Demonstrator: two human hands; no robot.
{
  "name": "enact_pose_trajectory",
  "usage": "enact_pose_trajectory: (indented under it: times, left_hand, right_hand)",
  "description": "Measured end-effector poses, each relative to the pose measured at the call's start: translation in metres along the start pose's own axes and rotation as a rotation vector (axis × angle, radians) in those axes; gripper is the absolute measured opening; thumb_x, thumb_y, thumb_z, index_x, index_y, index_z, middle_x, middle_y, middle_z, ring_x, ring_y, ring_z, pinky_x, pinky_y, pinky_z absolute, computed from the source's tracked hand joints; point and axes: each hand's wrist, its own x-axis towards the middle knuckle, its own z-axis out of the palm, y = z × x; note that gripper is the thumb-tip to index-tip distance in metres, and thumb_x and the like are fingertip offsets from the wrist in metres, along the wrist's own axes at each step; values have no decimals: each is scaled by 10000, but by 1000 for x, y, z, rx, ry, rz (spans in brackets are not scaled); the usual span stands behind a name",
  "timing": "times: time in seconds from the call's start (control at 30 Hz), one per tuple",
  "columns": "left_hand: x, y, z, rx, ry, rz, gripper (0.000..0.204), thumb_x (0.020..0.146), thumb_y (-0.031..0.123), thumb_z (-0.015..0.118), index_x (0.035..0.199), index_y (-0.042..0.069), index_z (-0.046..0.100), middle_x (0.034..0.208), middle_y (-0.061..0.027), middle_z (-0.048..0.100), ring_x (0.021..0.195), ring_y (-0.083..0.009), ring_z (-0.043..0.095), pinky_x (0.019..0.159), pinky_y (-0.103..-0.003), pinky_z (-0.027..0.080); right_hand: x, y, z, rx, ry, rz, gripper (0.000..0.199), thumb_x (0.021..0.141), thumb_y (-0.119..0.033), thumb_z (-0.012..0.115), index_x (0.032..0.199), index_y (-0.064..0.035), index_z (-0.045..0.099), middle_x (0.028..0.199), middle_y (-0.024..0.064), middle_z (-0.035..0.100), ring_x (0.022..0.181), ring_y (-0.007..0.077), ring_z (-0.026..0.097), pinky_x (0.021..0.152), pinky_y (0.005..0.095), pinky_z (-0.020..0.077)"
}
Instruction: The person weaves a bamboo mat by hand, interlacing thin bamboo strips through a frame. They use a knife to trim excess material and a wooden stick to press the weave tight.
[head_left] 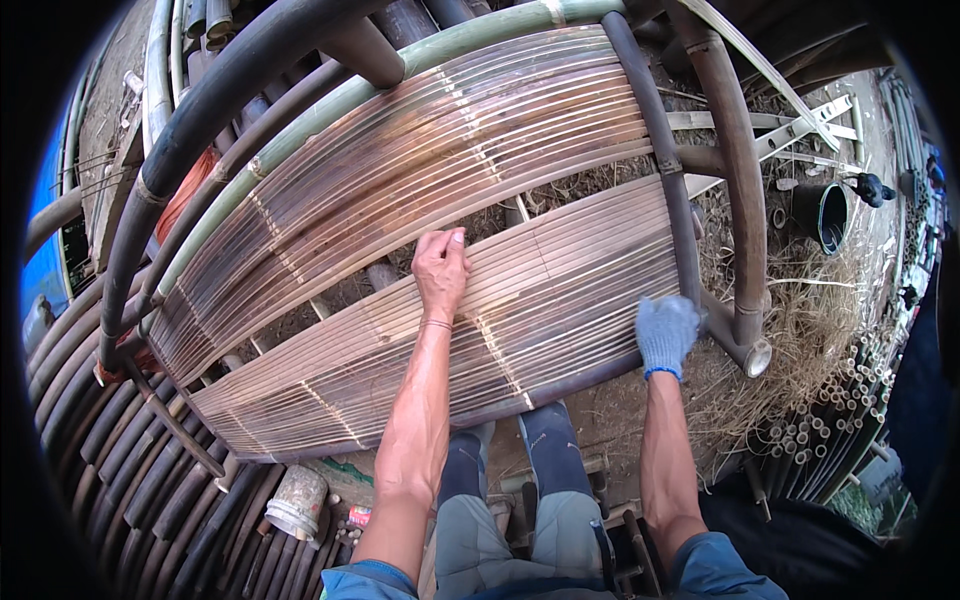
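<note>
A bamboo bench (pixel 560 255) with rows of thin split slats spans the view in front of me. A long gap divides its slats into a far and a near panel. Bare and closed, my left hand (pixel 441 270) has its fingers curled at the near panel's edge slat, beside the gap; the fingertips are hidden. My right hand (pixel 667 335) wears a grey-blue knitted glove and is near the bench's dark right end rail (pixel 672 180). Motion blurs its fingers, and I cannot make out anything in them. Pale cross strips (pixel 500 355) run through the slats.
Thick bamboo armrest poles (pixel 745 190) rise at both ends. Stacked dark bamboo (pixel 130 480) fills the lower left, near a white bucket (pixel 298 500). At right are a black bucket (pixel 820 215), straw-like shavings (pixel 800 340) and a pile of cut bamboo tubes (pixel 815 430).
</note>
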Motion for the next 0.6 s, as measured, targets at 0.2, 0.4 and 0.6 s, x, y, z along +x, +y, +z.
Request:
enact_pose_trajectory:
  times: [0.2, 0.4, 0.6]
  left_hand:
    - [-3, 0, 6, 153, 48, 315, 131, 924, 119, 679, 919, 4, 741, 845, -131, 641, 736, -278, 633, 680, -366, 509]
    - [-4, -7, 2, 105, 99, 494, 92, 897, 84, 705, 914, 6, 749, 836, -112, 635, 715, -252, 627, 654, -346, 505]
    - [0, -10, 5, 21, 119, 590, 98, 913, 80, 687, 910, 3, 749, 811, -107, 625, 675, -228, 633, 613, -349, 500]
  right_hand:
    - [37, -97, -11, 449, 610, -522, 413, 878, -404, 712, 1053, -30, 726, 1324, 200, 575, 1313, 376, 455, 1167, 515, 270]
    - [62, -156, 7, 398, 372, -671, 379, 887, -464, 665, 830, -97, 741, 1077, 91, 664, 1178, 298, 530, 1202, 535, 187]
    - [83, -154, 36, 565, 751, -804, 186, 930, -253, 625, 824, -118, 696, 875, 62, 679, 933, 287, 627, 1117, 510, 323]
